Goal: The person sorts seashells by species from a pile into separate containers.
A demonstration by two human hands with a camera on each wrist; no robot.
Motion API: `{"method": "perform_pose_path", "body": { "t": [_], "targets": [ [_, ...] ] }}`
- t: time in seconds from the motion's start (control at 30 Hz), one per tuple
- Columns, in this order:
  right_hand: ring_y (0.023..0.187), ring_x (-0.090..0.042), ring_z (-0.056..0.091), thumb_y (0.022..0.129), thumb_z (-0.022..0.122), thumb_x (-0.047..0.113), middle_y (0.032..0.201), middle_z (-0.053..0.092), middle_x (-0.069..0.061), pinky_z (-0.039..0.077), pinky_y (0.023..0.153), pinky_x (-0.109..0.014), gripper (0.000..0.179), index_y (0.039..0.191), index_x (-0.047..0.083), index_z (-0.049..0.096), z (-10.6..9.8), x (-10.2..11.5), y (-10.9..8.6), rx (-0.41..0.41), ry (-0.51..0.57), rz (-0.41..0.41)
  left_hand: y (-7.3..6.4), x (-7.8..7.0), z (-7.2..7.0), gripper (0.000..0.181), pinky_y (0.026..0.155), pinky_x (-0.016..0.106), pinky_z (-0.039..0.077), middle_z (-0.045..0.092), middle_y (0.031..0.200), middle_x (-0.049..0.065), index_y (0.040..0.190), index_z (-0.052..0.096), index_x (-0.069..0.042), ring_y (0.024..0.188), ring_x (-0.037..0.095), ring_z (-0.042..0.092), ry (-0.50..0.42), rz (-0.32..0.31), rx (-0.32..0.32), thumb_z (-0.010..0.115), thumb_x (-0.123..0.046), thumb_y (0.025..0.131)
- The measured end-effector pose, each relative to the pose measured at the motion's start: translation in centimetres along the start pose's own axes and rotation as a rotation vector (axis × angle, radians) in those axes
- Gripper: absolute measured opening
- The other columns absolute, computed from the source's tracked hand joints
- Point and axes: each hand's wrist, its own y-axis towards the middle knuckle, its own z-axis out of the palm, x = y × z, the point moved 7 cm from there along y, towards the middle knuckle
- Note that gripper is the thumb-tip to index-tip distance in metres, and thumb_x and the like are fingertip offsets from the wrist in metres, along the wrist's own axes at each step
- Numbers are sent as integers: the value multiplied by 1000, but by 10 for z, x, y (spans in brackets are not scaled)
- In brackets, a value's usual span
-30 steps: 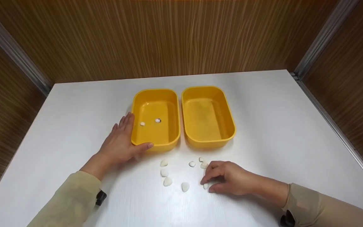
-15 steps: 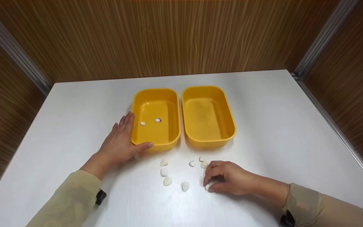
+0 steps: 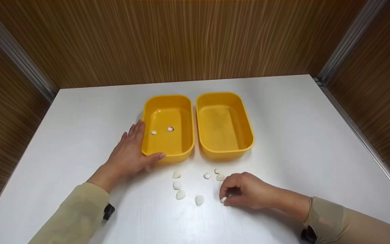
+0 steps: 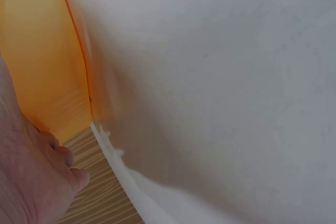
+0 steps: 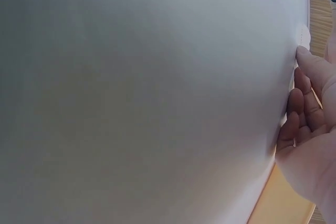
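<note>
My left hand (image 3: 127, 154) lies with straight fingers along the side of the left yellow tub (image 3: 168, 158), its thumb over the near corner. In the left wrist view the left hand (image 4: 37, 174) is at the tub's outer wall (image 4: 47, 56). Two small seashells (image 3: 170, 129) lie inside this tub. Low over the table, my right hand (image 3: 249, 191) pinches a small white seashell (image 3: 223, 200) between thumb and fingertips. Just beyond its knuckles are a pale scallop shell (image 3: 220, 177) and a smaller shell (image 3: 216, 171). The right wrist view shows curled fingers (image 5: 295, 100) near the tabletop.
A second yellow tub (image 3: 225, 154) stands right of the first, a narrow gap between them. Several white shells (image 3: 180, 194) are scattered on the white table (image 3: 141, 220) before the tubs, one shell (image 3: 199, 200) left of my right hand. Wood-grain panels (image 3: 188, 40) enclose the table.
My right thumb and fingers have closed on the small seashell, which has shifted slightly to the right. The left hand and both tubs have stayed in place.
</note>
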Motion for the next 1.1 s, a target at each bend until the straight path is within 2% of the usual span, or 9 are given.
{"method": "perform_pose_path", "body": {
  "t": [0.3, 0.5, 0.7, 0.97, 1.1],
  "targets": [
    [80, -4, 63, 90, 85, 3, 89, 74, 4, 57, 72, -21, 15, 100, 13, 80, -3, 6, 3, 10, -84, -56, -1, 0, 2, 134, 130, 56, 3, 3, 178, 16, 169, -3, -3, 164, 36, 2, -2, -10, 10, 56, -89, 85],
    [81, -2, 64, 88, 82, -2, 91, 74, 5, 57, 74, -19, 22, 104, 13, 82, -4, 6, 5, 39, -135, -26, -1, 0, 1, 134, 131, 56, 2, 3, 178, 15, 170, -3, -4, 163, 36, 3, -3, -12, 8, 56, -90, 84],
    [81, -2, 62, 89, 79, -5, 92, 74, 3, 57, 73, -19, 25, 106, 12, 83, -5, 5, 5, 68, -125, 3, -1, -1, 0, 134, 130, 56, 2, 4, 178, 16, 170, -3, -4, 163, 36, 3, -1, -13, 9, 56, -89, 85],
    [77, -1, 60, 89, 81, -1, 87, 73, 1, 53, 70, -14, 18, 103, 10, 83, -7, 7, 2, 37, -164, -55, -2, -1, 0, 134, 131, 55, 2, 3, 178, 16, 170, -3, -3, 164, 35, 2, 1, -17, 11, 56, -89, 85],
    [76, -1, 60, 89, 83, 0, 85, 71, 4, 55, 68, -17, 17, 101, 11, 82, -11, 10, 3, 22, -149, -70, -2, -1, 0, 134, 131, 55, 2, 1, 178, 15, 169, -3, -4, 164, 34, 1, -2, -20, 17, 56, -89, 85]
  ]
}}
